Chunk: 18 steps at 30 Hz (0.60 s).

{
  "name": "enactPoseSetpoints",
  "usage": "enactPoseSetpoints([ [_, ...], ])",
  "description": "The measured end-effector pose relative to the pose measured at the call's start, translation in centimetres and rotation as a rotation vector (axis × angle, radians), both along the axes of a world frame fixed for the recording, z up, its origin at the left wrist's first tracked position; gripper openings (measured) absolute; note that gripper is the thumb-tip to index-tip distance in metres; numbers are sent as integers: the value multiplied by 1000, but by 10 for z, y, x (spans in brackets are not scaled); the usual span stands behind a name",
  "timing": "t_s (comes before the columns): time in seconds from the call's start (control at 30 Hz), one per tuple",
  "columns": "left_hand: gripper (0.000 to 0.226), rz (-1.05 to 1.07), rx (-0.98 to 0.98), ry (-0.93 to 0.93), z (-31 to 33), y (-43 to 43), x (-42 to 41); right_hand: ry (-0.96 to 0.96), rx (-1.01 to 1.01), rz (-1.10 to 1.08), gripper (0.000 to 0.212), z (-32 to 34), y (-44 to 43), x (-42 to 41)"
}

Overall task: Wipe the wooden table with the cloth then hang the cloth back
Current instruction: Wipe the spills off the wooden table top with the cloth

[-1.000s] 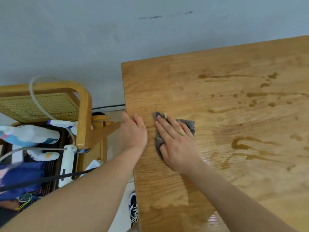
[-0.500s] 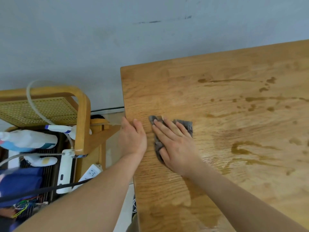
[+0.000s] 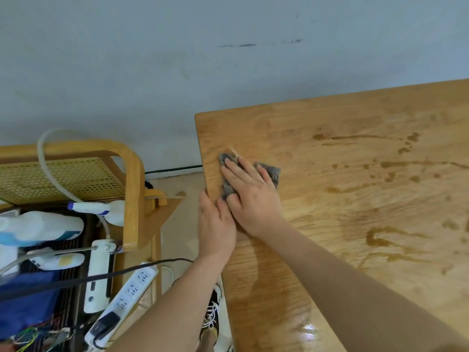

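Observation:
A small grey cloth [image 3: 271, 172] lies flat on the wooden table [image 3: 355, 199], close to its left edge and far corner. My right hand [image 3: 250, 196] presses down on the cloth with straight, spread fingers and hides most of it. My left hand [image 3: 215, 224] rests flat on the table's left edge, just below the cloth and touching the right hand. Brown wet streaks and drops cover the table top to the right.
A wooden cart [image 3: 129, 189] with a perforated shelf stands left of the table, holding spray bottles [image 3: 38, 228], a hose and power strips [image 3: 121, 298]. A grey wall runs behind. A shoe [image 3: 212, 316] shows on the floor by the table edge.
My right hand has pushed the cloth away from me, toward the table's far left corner. The left hand stays on the table edge.

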<state>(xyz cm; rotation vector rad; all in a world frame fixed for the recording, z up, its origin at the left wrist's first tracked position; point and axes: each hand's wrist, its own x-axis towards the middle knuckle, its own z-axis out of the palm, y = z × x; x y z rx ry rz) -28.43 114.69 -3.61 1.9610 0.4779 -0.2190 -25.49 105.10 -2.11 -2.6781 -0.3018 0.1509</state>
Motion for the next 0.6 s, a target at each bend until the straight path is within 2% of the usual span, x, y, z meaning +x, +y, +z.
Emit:
enactPoseSetpoints([
  [0.07, 27, -55, -39, 36, 5, 8, 9, 17, 2, 82, 59, 0, -24, -9],
  [0.13, 30, -86, 38, 68, 6, 12, 32, 3, -36, 70, 59, -1, -52, -14],
  [0.23, 37, -53, 119, 53, 4, 9, 66, -52, -117, -188, 59, -4, -55, -10],
  [0.33, 41, -19, 302, 13, -4, 1, 76, -31, -142, -388, 65, -7, -28, 14],
  [0.43, 42, -5, 397, -12, -6, 0, 75, -11, -137, -300, 68, -6, -11, 52],
  [0.6, 39, -4, 403, -16, -2, 0, 74, 4, -80, -75, 56, -5, 28, 113],
])
